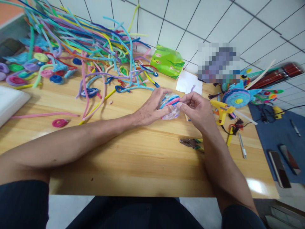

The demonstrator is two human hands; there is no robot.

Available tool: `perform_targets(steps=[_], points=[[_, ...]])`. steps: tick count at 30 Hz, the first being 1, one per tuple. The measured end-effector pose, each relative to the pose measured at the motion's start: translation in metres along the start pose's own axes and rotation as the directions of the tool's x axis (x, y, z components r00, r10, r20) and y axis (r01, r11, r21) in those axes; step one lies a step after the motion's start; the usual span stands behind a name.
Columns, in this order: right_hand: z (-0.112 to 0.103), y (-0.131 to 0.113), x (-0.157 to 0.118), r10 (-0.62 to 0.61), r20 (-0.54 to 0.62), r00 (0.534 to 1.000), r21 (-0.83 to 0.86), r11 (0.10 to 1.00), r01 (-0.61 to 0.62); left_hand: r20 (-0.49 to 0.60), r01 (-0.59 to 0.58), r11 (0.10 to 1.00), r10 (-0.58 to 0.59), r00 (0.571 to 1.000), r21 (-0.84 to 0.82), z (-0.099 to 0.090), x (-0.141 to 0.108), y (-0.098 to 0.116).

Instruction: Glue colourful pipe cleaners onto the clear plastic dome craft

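Near the middle of the table, my left hand grips a rounded craft piece covered in bands of blue, pink, white and pale purple pipe cleaner. Its thumb presses on the front and its fingers go behind. My right hand is pinched at the right edge of the piece. A thin purple pipe cleaner sticks up above those fingers, and its lower part is hidden by them. Below the right hand lie pliers with yellow-green handles, partly covered by the forearm.
A heap of coloured pipe cleaners spreads over the back left, with coiled pieces in front. A green packet stands by the tiled wall. To the right are a yellow glue gun, a finished-looking fish and a utility knife.
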State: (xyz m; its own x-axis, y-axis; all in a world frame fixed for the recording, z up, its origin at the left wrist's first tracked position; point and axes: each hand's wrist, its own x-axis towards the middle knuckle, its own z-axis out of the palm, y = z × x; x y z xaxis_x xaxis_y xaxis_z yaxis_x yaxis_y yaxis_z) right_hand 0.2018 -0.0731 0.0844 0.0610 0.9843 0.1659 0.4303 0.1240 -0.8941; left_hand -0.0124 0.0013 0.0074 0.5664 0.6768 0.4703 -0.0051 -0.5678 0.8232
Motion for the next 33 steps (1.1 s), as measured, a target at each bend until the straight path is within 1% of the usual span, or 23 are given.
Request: perform_targets(steps=[5, 12, 19, 27, 33], points=[[0.001, -0.002, -0.001, 0.013, 0.0, 1.0, -0.002, 1.0, -0.013, 0.016, 0.027, 0.998, -0.026, 1.0, -0.054, 0.001, 0.0, 0.001], [-0.009, 0.005, 0.004, 0.017, 0.03, 0.999, -0.02, 1.0, -0.016, 0.0, 0.046, 0.994, -0.046, 0.999, -0.098, 0.002, -0.002, -0.003], [-0.008, 0.004, 0.003, 0.051, 0.002, 0.999, -0.018, 0.999, -0.051, -0.013, 0.014, 0.997, -0.015, 1.0, -0.079, 0.002, -0.003, -0.006], [-0.006, 0.002, 0.004, 0.063, 0.008, 0.998, -0.021, 0.998, -0.063, 0.0, -0.021, 0.997, 0.021, 1.0, -0.074, 0.001, -0.002, -0.006], [-0.005, 0.003, 0.003, 0.082, 0.004, 0.997, -0.027, 0.996, -0.082, 0.03, 0.032, 0.993, -0.028, 0.999, -0.111, -0.004, -0.002, 0.0]])
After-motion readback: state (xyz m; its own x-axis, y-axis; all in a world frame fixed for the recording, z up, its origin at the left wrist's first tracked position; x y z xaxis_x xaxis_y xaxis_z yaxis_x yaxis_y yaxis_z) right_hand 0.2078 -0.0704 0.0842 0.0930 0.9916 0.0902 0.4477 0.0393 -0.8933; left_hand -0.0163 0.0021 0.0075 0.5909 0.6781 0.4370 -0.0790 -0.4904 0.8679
